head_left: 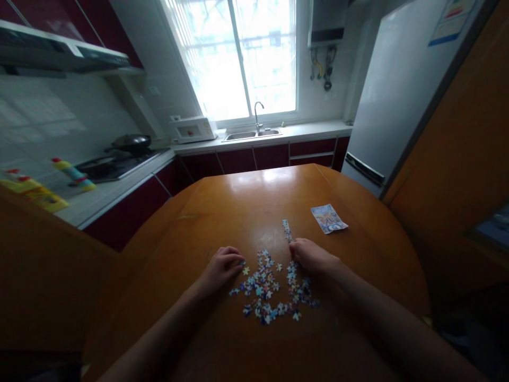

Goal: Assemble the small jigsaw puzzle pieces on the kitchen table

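Note:
Loose jigsaw pieces [260,281] lie in a scattered pile on the wooden table [238,212]. My left hand [222,269] rests at the pile's upper left, fingers curled together, with a small piece at the fingertips. A short narrow strip of joined pieces [287,229] extends away from my right hand [312,255], whose fingers are closed at the strip's near end. What lies under the right fingers is hidden. More pieces lie just below that hand. A printed picture sheet [328,218] lies to the right of the strip.
Beyond the table are a sink [240,136], a microwave [193,129] and a counter. A fridge [392,90] stands at the right. A stove with a dark pan [132,142] and several bottles [73,174] are at the left.

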{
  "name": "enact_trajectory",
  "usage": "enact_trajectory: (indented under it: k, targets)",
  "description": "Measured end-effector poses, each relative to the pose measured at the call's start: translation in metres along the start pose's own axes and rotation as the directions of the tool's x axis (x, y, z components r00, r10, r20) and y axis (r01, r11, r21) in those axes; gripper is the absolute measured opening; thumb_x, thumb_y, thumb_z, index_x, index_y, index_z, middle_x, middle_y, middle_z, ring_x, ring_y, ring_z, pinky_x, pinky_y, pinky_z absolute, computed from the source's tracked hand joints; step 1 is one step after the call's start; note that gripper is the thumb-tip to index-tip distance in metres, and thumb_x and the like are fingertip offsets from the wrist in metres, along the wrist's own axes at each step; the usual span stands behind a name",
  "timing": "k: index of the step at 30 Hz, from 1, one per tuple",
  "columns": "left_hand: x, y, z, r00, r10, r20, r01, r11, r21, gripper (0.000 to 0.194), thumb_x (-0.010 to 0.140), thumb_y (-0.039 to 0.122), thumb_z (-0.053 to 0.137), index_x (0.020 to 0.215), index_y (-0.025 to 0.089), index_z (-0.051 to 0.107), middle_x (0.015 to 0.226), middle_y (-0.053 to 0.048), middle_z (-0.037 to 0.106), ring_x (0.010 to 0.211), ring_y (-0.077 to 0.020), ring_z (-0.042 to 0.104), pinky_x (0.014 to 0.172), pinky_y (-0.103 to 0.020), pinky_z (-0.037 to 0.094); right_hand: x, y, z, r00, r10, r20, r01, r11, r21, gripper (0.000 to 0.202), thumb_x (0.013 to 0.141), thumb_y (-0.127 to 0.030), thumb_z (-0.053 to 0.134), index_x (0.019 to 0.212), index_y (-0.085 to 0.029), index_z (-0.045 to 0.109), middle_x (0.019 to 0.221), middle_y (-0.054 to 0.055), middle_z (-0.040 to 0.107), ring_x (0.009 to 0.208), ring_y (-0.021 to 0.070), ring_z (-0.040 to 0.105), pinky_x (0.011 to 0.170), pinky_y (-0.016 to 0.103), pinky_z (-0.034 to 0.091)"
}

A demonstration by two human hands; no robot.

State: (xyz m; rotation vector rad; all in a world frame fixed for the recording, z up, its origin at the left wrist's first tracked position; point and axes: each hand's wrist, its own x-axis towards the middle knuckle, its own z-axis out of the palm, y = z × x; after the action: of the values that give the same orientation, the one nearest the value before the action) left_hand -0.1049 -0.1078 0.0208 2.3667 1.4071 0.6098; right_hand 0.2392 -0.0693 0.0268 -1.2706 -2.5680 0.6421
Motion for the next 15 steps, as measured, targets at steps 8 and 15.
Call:
enact_trajectory:
  k: [8, 15]
  targets:
    - [0.023, 0.024, 0.001, 0.986, 0.122, 0.11, -0.116, 0.992, -0.054, 0.041, 0.102, 0.04, 0.041, 0.134, 0.022, 0.06, 0.143, -0.011, 0.055, 0.132, -0.0248, 0.051, 0.113, -0.043, 0.043, -0.004, 0.005, -0.023, 0.993, 0.042, 0.106, -0.039, 0.999, -0.031, 0.004, 0.076, -0.012, 0.067, 0.077, -0.015, 0.067, 0.084, 0.006, 0.067, 0.074, 0.0155, 0.059, 0.063, 0.023, 0.036]
    - [0.019, 0.046, 0.018, 0.895, 0.234, 0.379, -0.298, 0.947, 0.121, 0.057, 0.101, 0.051, 0.043, 0.154, 0.039, 0.028, 0.165, -0.001, 0.017, 0.153, -0.0326, 0.016, 0.123, -0.059, 0.017, -0.051, 0.009, -0.027, 0.999, -0.042, 0.023, 0.044, 0.995, -0.09, 0.015, 0.085, -0.006, 0.054, 0.08, -0.015, 0.066, 0.094, 0.008, 0.062, 0.077, 0.014, 0.056, 0.073, 0.025, 0.042]
